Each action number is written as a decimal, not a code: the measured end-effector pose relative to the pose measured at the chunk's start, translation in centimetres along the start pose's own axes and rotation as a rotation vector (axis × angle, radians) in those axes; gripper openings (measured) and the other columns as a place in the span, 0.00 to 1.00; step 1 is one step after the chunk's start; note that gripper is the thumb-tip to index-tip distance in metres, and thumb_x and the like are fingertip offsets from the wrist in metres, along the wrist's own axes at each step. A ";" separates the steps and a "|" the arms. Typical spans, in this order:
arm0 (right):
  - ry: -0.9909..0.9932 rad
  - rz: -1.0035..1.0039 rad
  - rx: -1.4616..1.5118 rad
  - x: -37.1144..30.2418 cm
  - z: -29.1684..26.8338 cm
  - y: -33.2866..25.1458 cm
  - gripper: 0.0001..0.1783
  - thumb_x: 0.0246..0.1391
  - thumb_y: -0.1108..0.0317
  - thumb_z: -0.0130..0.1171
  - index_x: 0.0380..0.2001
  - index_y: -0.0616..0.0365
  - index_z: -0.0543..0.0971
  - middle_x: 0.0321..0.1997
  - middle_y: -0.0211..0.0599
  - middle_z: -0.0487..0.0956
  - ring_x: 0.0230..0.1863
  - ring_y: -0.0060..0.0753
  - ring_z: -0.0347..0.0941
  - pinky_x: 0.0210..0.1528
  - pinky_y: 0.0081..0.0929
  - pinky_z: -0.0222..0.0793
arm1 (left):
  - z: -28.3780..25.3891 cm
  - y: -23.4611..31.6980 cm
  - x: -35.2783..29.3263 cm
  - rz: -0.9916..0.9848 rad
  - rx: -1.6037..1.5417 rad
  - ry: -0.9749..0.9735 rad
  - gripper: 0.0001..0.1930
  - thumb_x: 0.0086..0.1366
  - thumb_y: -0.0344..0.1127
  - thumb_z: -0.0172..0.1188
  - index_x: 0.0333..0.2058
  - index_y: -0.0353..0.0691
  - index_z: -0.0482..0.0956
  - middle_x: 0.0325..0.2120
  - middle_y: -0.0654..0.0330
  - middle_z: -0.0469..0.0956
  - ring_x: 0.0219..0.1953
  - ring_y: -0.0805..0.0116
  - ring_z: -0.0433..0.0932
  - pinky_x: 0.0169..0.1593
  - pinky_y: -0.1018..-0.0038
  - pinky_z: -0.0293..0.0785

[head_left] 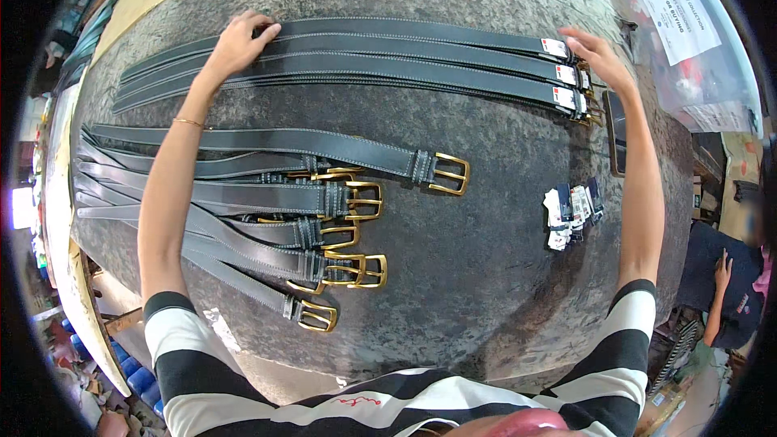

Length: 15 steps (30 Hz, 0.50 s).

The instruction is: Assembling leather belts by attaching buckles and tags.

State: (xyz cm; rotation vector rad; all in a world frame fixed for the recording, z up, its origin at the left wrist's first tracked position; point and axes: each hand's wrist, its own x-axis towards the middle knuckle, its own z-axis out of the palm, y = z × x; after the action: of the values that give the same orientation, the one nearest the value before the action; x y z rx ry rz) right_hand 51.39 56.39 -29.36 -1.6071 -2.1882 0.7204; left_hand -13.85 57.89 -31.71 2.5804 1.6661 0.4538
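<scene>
At the far side of the table lies a row of dark leather belts [421, 65] with pale stitching, stretched side by side. White tags [555, 48] with red marks sit near their buckle ends. My left hand [243, 44] is curled over the farthest belt toward its left part, thumb and fingers closed at its edge. At the other end, my right hand [597, 55] has its fingers at that belt's buckle end, beside the tag; its grip partly hides the buckle. Nearer to me, several belts with gold buckles [451, 174] lie overlapping on the left.
A small pile of tags [571, 214] lies near my right forearm. A dark flat phone-like object [617, 136] rests by the right edge. Beyond it stands a clear plastic bin [688, 40] with a paper sheet. Another person [720, 287] is at the right.
</scene>
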 end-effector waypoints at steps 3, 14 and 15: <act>-0.064 0.106 -0.075 0.5 0.5 -0.4 0.24 0.67 0.51 0.54 0.57 0.55 0.80 0.54 0.40 0.83 0.56 0.36 0.77 0.60 0.31 0.67 | 0.9 -0.4 -0.6 -0.038 -0.054 0.053 0.20 0.68 0.49 0.58 0.43 0.34 0.81 0.44 0.49 0.78 0.51 0.47 0.74 0.58 0.58 0.68; -0.055 0.119 -0.013 -0.4 0.4 -1.8 0.24 0.62 0.51 0.59 0.51 0.58 0.83 0.48 0.39 0.86 0.50 0.32 0.78 0.57 0.30 0.69 | 2.9 0.7 -2.0 0.003 0.037 0.222 0.22 0.70 0.49 0.55 0.48 0.34 0.79 0.47 0.48 0.76 0.50 0.46 0.72 0.58 0.59 0.67; -0.051 0.125 -0.003 -0.4 0.4 -1.8 0.24 0.62 0.51 0.59 0.51 0.58 0.83 0.48 0.39 0.86 0.50 0.32 0.78 0.57 0.30 0.69 | 2.8 0.8 -2.1 -0.006 0.043 0.227 0.22 0.70 0.49 0.55 0.48 0.34 0.79 0.48 0.48 0.76 0.51 0.47 0.72 0.58 0.59 0.67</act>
State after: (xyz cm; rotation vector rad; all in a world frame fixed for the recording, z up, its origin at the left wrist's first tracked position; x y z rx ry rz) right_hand 49.88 55.49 -28.60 -1.7578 -2.1400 0.8019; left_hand -13.20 56.05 -34.73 2.6387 1.7670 0.7444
